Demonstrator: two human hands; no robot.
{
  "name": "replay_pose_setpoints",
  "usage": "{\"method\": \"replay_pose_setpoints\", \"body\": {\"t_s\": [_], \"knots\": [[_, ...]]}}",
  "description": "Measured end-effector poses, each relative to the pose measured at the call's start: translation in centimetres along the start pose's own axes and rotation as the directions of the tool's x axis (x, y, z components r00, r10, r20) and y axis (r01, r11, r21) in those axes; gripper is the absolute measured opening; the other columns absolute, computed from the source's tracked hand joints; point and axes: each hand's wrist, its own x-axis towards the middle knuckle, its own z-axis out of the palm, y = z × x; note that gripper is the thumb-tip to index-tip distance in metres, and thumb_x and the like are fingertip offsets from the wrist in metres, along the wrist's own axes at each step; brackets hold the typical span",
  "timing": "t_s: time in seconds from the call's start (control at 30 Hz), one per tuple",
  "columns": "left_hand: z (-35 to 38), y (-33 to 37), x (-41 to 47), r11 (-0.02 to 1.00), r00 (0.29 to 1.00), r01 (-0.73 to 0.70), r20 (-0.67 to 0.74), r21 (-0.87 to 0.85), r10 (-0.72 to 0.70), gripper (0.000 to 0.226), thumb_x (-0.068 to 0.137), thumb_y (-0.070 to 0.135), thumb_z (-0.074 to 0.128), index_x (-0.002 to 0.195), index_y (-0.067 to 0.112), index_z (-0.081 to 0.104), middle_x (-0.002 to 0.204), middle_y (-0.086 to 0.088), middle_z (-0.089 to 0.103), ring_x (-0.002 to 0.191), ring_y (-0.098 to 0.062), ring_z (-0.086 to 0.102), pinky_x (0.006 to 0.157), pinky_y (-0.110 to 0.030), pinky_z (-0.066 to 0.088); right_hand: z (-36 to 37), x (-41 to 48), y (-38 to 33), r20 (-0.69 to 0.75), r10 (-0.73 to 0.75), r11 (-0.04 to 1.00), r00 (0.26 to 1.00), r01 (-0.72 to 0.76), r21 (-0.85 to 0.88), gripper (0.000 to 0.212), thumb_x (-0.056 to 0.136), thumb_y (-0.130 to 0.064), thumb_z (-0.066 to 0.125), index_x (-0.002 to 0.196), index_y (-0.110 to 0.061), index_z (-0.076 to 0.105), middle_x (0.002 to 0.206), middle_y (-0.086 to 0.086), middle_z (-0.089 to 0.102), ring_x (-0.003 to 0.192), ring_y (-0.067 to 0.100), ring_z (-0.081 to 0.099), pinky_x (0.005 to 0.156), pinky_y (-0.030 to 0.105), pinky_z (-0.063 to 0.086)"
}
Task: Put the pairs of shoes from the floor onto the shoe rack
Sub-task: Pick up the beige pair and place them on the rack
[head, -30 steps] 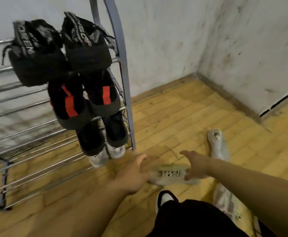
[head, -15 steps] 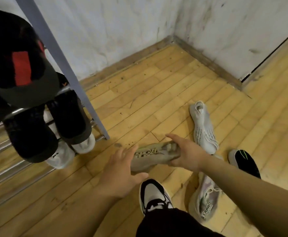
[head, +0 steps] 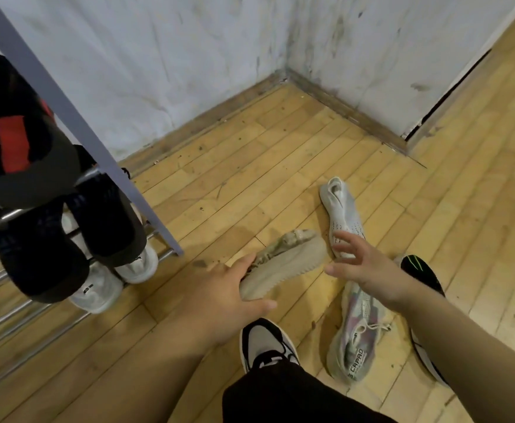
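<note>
1. Beige knit sneaker with a ribbed sole (head: 283, 264) sits tilted, sole towards the camera, in the left hand (head: 219, 297), which grips its near end, thumb underneath.
2. The right hand (head: 369, 270) hovers released, fingers spread, just beside the sneaker at its three o'clock.
3. A white mesh shoe (head: 340, 215) lies on the wooden plank floor (head: 250, 166) at two o'clock; the grey metal shoe rack (head: 67, 110) stands at nine o'clock.
</note>
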Motion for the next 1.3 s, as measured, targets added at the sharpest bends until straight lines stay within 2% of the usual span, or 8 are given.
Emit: {"method": "replay_pose_setpoints", "body": {"t_s": [0.13, 0.33, 0.5, 0.73, 0.93, 1.07, 1.17, 1.3], "knots": [[0.8, -1.3, -1.3, 0.994, 0.996, 0.074, -0.038, -0.080, -0.077, 0.104, 0.074, 0.079, 0.067, 0.160, 0.049, 0.017, 0.143, 0.013, 0.041, 0.126, -0.011, 0.046, 0.096, -0.033, 0.045, 2.4, -1.3, 2.4, -0.088, 0.050, 0.999, 0.995, -0.048, 0.015, 0.094, 0.077, -0.045, 0.086, 0.155, -0.037, 0.034, 0.145, -0.006, 0.047, 0.111, 0.008, 0.060, 0.083, 0.025, 0.052], [-2.5, -2.9, -4.4, 0.994, 0.994, 0.088, -0.076, 0.071, -0.083, 0.104, 0.076, 0.083, 0.063, 0.160, 0.048, 0.014, 0.159, 0.011, 0.038, 0.142, -0.015, 0.040, 0.110, -0.035, 0.041, 8.0, 1.1, -4.0, 0.139, -0.098, 0.972, 0.985, 0.064, 0.225, 0.084, 0.078, -0.041, 0.086, 0.150, -0.034, 0.044, 0.142, -0.002, 0.057, 0.121, 0.018, 0.065, 0.093, 0.035, 0.060], [-6.6, -7.6, -13.0, 0.982, 0.966, 0.184, -0.174, -0.048, -0.189, 0.096, 0.078, 0.074, 0.070, 0.155, 0.058, 0.014, 0.157, 0.017, 0.042, 0.131, -0.010, 0.049, 0.100, -0.029, 0.042, 15.3, 1.7, -13.2, 0.435, -0.171, 0.978, 0.884, 0.204, -0.031, 0.086, 0.069, -0.042, 0.092, 0.144, -0.034, 0.049, 0.128, 0.004, 0.058, 0.110, 0.020, 0.067, 0.092, 0.036, 0.059], [-6.6, -14.9, -24.6, 0.918, 0.875, 0.395, -0.308, 0.014, -0.372, 0.106, 0.072, 0.081, 0.070, 0.155, 0.055, 0.010, 0.155, 0.012, 0.046, 0.134, -0.019, 0.052, 0.106, -0.038, 0.047, 27.0, -2.3, -17.4, 0.762, -0.108, 0.726, 0.638, 0.574, -0.378, 0.094, 0.064, -0.052, 0.093, 0.142, -0.055, 0.041, 0.141, -0.017, 0.052, 0.112, 0.000, 0.060, 0.086, 0.021, 0.052], [1.2, -24.3, -29.8, 0.685, 0.590, 0.644, -0.348, -0.342, -0.729, 0.119, 0.071, 0.071, 0.078, 0.161, 0.045, 0.003, 0.162, -0.006, 0.033, 0.145, -0.031, 0.038, 0.114, -0.048, 0.041, 32.4, -3.5, -14.0, 0.636, -0.173, 0.462, 0.752, 0.632, -0.622, 0.093, 0.077, -0.064, 0.079, 0.154, -0.048, 0.030, 0.145, -0.010, 0.052, 0.098, 0.009, 0.052, 0.065, 0.015, 0.035], [6.9, -27.7, -29.4, 0.621, 0.601, 0.705, -0.177, -0.343, -0.780, 0.118, 0.078, 0.068, 0.074, 0.163, 0.040, -0.002, 0.166, -0.010, 0.024, 0.146, -0.035, 0.036, 0.116, -0.049, 0.039, 32.7, -2.3, -11.1, 0.549, -0.175, 0.434, 0.817, 0.564, -0.702, 0.094, 0.081, -0.057, 0.080, 0.157, -0.040, 0.026, 0.138, -0.003, 0.057, 0.084, 0.008, 0.061, 0.062, 0.021, 0.046], [8.4, -29.0, -27.0, 0.642, 0.625, 0.703, -0.164, -0.306, -0.763, 0.110, 0.082, 0.068, 0.069, 0.162, 0.043, -0.003, 0.169, -0.009, 0.015, 0.149, -0.037, 0.030, 0.119, -0.050, 0.034, 33.1, -1.2, -10.0, 0.538, -0.128, 0.323, 0.833, 0.548, -0.772, 0.104, 0.077, -0.057, 0.082, 0.158, -0.035, 0.021, 0.142, 0.003, 0.048, 0.115, 0.024, 0.058, 0.087, 0.037, 0.054], [8.0, -30.7, -24.1, 0.693, 0.675, 0.675, -0.167, -0.252, -0.718, 0.095, 0.091, 0.057, 0.064, 0.160, 0.047, 0.000, 0.170, -0.006, 0.011, 0.150, -0.038, 0.029, 0.118, -0.054, 0.036, 33.4, -0.1, -9.0, 0.515, -0.056, 0.264, 0.855, 0.511, -0.818, 0.109, 0.073, -0.059, 0.082, 0.159, -0.034, 0.019, 0.137, 0.005, 0.045, 0.118, 0.030, 0.052, 0.091, 0.041, 0.052]]}}
